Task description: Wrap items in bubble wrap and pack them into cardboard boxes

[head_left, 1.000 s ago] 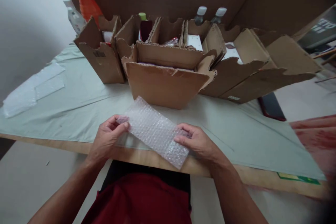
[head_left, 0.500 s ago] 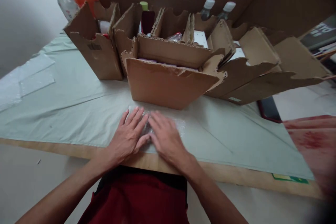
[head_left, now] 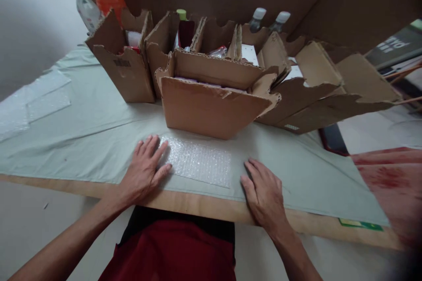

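A flat rectangle of clear bubble wrap point(head_left: 201, 162) lies on the pale green cloth point(head_left: 95, 149) close to the table's front edge. My left hand point(head_left: 145, 169) rests flat at its left end, fingers spread, with the thumb and index finger over the wrap. To the right of the sheet, my right hand point(head_left: 263, 189) lies on the cloth with its fingers slightly bent and apart, not touching the wrap. Neither hand grips anything. Just behind the wrap stands an open cardboard box point(head_left: 214, 107), its contents mostly hidden by its front wall.
Several cut cardboard holders, such as the left one point(head_left: 121, 70), line the back with small goods inside. More bubble wrap point(head_left: 42, 96) lies at the far left. Two white-capped bottles point(head_left: 258, 19) stand behind. A dark phone-like object point(head_left: 333, 139) sits at the right.
My hands were together on top of the bubble wrap. They have moved apart, the left one leftward and the right one rightward off the sheet, leaving most of it uncovered.
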`<state>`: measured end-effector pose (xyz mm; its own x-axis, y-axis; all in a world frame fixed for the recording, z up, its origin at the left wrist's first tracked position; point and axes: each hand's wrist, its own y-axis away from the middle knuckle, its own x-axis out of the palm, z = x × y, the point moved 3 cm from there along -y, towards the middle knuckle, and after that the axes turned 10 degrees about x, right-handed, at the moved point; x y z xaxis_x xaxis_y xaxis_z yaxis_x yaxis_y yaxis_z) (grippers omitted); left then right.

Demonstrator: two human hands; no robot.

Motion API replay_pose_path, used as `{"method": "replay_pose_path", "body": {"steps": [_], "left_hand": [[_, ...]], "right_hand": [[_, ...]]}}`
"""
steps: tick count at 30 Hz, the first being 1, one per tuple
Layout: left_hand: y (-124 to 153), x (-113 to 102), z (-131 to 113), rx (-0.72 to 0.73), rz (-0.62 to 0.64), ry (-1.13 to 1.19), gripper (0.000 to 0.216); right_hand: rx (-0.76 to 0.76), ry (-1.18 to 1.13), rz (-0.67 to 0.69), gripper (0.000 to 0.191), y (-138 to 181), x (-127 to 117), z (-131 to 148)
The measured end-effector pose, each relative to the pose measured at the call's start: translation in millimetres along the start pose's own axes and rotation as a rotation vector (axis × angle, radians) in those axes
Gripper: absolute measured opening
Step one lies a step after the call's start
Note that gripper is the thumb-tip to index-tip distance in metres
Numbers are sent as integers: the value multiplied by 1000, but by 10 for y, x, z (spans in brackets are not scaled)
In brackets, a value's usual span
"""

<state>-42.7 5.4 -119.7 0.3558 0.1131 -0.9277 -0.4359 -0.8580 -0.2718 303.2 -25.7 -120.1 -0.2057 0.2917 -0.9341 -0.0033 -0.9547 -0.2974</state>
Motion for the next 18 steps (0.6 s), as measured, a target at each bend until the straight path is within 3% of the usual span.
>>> {"method": "replay_pose_path", "body": {"steps": [3, 6, 12, 15, 18], "left_hand": [[-59, -65, 129, -131, -126, -59, 52], [-150, -8, 184, -192, -139, -56, 42], [-232, 21, 15, -225, -251, 210, 13], [-208, -54, -70, -336, -262, 464, 18], [-176, -98, -128, -400, -242, 671, 46]], "right_hand": [[43, -38, 13, 49, -151, 39, 148], [64, -81, 54, 49, -314, 152, 334], [141, -466, 88, 28, -353, 153, 490], [317, -715, 173, 28, -295, 36, 457], [405, -901, 253, 55, -239, -61, 434]]}}
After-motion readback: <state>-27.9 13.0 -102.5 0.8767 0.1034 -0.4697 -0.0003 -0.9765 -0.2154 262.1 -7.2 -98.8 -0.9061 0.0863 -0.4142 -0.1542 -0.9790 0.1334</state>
